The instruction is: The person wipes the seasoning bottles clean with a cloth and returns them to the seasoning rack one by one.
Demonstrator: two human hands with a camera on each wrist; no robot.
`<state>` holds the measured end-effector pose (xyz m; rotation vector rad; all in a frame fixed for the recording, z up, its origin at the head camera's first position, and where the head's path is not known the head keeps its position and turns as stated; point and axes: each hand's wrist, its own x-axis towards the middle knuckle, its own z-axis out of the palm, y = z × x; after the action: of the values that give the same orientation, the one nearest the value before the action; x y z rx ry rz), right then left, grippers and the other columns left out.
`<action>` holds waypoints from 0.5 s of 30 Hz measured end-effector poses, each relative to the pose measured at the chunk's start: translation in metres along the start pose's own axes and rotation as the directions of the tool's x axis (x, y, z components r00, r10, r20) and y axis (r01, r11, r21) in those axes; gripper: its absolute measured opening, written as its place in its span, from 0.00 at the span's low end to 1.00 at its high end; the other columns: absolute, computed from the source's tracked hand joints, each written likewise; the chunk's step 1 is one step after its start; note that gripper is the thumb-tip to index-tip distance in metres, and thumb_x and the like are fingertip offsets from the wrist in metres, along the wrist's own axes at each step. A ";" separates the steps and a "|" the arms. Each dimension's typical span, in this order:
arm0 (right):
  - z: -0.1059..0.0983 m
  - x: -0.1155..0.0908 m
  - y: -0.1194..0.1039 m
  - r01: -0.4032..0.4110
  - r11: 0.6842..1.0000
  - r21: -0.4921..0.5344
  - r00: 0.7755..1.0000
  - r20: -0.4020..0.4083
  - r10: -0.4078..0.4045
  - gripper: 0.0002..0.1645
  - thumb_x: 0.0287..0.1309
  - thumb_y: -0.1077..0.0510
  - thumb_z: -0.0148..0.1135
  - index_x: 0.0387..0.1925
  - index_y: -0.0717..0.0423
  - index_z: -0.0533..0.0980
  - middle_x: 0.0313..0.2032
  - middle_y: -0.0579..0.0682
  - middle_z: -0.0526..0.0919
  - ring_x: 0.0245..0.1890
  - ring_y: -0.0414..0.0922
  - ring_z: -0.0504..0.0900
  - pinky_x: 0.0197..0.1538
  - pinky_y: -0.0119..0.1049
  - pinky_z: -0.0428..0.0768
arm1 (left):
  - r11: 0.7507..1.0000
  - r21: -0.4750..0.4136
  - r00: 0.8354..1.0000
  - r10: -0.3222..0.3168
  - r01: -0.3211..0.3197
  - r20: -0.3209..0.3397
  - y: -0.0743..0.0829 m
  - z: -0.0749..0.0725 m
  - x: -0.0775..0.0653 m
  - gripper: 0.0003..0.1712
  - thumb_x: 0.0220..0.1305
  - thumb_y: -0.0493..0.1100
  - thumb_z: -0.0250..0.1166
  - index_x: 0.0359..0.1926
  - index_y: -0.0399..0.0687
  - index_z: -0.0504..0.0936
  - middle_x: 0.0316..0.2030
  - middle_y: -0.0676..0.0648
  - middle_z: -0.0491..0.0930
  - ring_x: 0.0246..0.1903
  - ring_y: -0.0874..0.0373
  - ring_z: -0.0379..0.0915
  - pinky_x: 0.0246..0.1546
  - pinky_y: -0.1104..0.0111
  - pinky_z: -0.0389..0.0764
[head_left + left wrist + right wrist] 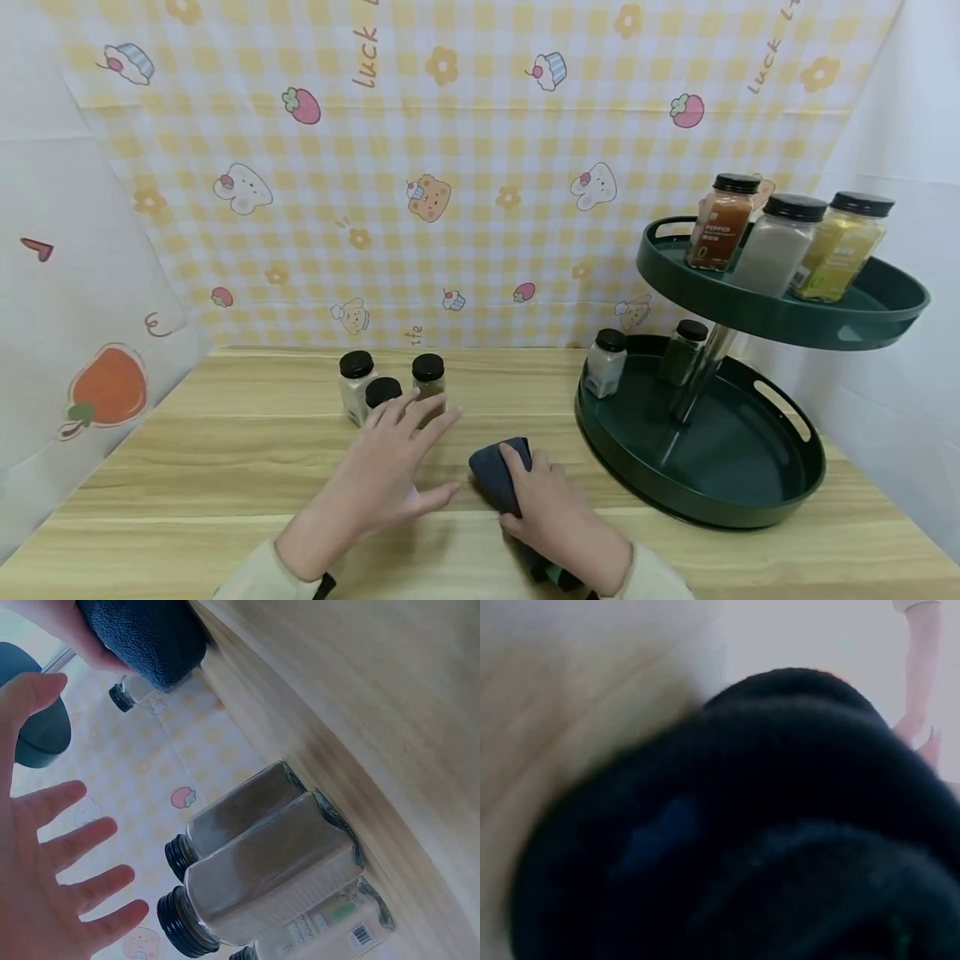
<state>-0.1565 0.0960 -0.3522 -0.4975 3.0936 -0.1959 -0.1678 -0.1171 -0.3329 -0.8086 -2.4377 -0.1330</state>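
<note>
The cloth (495,477), dark blue and bunched in layers, lies on the table (187,467) in front of the person, left of the rack. The right hand (551,508) grips it from above, fingers curled over the top and thumb along the near side. The left hand (390,471) is raised over the table, its fingers straight and spread, the thumb held well apart.

Just beyond the left hand, three black-lidded jars (356,398) stand close together, partly hidden by its fingers; the left wrist view shows clear, square sides.

To the right, the rack's lower tray (735,471) holds a pale jar (604,371) at its left rim and a green jar (681,357) near the pole (703,375). On the upper tray (780,321) stand a red-brown pepper jar (722,225), a grey jar (774,250) and a yellow jar (840,250). Behind everything hangs a yellow-checked curtain (480,150).
</note>
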 end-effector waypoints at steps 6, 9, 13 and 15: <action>-0.001 0.001 0.006 0.045 0.998 0.052 0.999 -0.004 -0.045 0.42 0.45 0.53 0.71 0.62 0.50 0.62 0.37 0.60 0.73 0.22 0.51 0.75 0.25 0.41 0.74 | 0.999 -0.008 0.997 -0.040 0.040 -0.066 -0.005 0.001 0.002 0.43 0.47 0.65 0.66 0.62 0.53 0.68 0.61 0.43 0.68 0.59 0.40 0.63 0.53 0.44 0.69; -0.002 0.001 0.008 0.069 0.995 0.075 0.998 -0.005 -0.069 0.41 0.45 0.56 0.70 0.61 0.51 0.62 0.35 0.59 0.73 0.20 0.49 0.74 0.25 0.40 0.74 | 0.996 -0.030 0.992 -0.087 0.085 -0.091 -0.010 0.003 0.002 0.44 0.46 0.63 0.67 0.63 0.51 0.67 0.61 0.42 0.66 0.58 0.40 0.63 0.52 0.43 0.69; -0.003 0.002 0.010 0.098 0.990 0.101 0.995 -0.013 -0.097 0.39 0.45 0.58 0.69 0.60 0.51 0.62 0.34 0.59 0.73 0.18 0.48 0.73 0.24 0.39 0.74 | 0.986 -0.073 0.979 -0.158 0.149 -0.129 -0.017 0.004 0.001 0.47 0.44 0.58 0.71 0.64 0.49 0.63 0.61 0.40 0.64 0.58 0.40 0.62 0.54 0.43 0.67; -0.004 0.002 0.011 0.110 0.987 0.114 0.994 -0.017 -0.108 0.39 0.46 0.59 0.69 0.59 0.51 0.62 0.35 0.59 0.73 0.18 0.48 0.73 0.25 0.39 0.74 | 0.978 -0.092 0.970 -0.201 0.189 -0.136 -0.020 0.004 0.000 0.49 0.43 0.56 0.73 0.65 0.48 0.62 0.61 0.39 0.63 0.59 0.39 0.60 0.54 0.43 0.66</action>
<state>-0.1622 0.1059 -0.3493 -0.6638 3.0446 -0.3757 -0.1813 -0.1322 -0.3341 -0.5685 -2.3809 -0.3520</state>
